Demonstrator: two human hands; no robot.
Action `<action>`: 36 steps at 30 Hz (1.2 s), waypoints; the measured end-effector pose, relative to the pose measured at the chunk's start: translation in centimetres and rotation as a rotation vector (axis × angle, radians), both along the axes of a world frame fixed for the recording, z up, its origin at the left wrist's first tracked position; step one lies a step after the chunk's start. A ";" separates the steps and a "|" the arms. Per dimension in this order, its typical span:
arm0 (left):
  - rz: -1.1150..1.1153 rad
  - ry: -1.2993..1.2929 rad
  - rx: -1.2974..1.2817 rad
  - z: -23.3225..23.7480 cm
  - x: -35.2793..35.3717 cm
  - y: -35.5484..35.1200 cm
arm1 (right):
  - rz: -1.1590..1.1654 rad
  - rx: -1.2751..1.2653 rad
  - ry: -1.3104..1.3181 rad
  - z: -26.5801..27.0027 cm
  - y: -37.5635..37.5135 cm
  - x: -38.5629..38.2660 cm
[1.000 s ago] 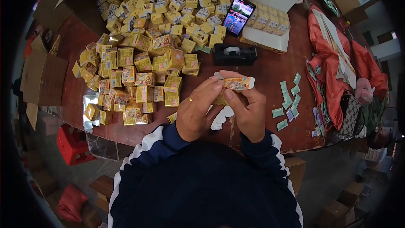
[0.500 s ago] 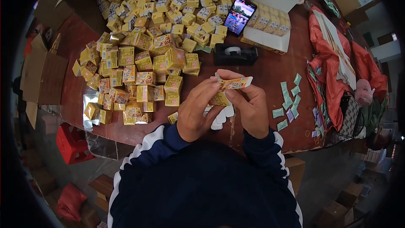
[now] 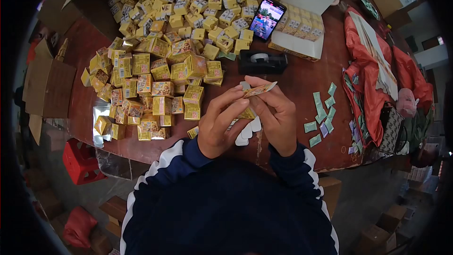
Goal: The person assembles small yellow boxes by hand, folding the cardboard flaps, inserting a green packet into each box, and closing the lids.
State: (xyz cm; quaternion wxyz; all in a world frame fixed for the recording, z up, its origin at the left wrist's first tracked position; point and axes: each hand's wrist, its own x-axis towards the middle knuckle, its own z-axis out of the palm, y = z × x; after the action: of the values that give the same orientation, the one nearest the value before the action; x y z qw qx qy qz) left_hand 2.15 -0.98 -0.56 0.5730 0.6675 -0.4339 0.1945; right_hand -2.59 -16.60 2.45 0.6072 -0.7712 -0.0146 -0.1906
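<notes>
A small yellow printed carton (image 3: 258,89) with a flap standing out is held between both hands above the table's near middle. My left hand (image 3: 221,122) has its fingers closed on the carton's left side. On the right side, my right hand (image 3: 273,115) pinches it with thumb and fingers. White-backed flat pieces (image 3: 244,137) lie beneath the hands, partly covered by them. To the left of my left hand spreads a pile of yellow printed boxes (image 3: 162,88).
Beyond lies a heap of small yellow-and-white boxes (image 3: 203,4). A phone (image 3: 268,19) leans on an open carton (image 3: 306,45), behind a black tape dispenser (image 3: 263,61). Green sachets (image 3: 320,106) and red plastic bags (image 3: 373,113) are at right; a red stool (image 3: 81,160) stands at left.
The carton's printed flap has tilted, its right end now pointing more upward. My right hand has shifted slightly to the left and up.
</notes>
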 end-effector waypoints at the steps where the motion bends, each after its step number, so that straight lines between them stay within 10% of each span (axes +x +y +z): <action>1: -0.008 0.024 0.033 0.0 -0.1 0.1 | -0.006 -0.019 0.011 0.0 0.0 -0.1; 7: -0.035 0.181 0.127 1.1 -0.4 1.0 | 0.100 -0.012 -0.146 0.4 -2.1 -0.7; 13: -0.520 0.848 -0.187 2.5 -0.7 1.4 | 0.233 0.013 -0.197 -0.4 -2.2 -0.8; 25: -0.546 0.914 -0.210 1.0 -1.1 1.6 | 0.038 -0.322 -0.340 -0.4 -0.8 -1.3; 36: -0.553 0.967 -0.316 1.5 -0.7 1.6 | 0.187 0.029 -0.336 -0.5 -0.4 -0.8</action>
State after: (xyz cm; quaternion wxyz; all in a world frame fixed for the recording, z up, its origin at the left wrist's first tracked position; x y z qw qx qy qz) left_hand 1.49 0.59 0.95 0.8283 0.4489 -0.2468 -0.2270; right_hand -3.40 -16.99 1.90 0.6223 -0.7151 -0.1845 -0.2596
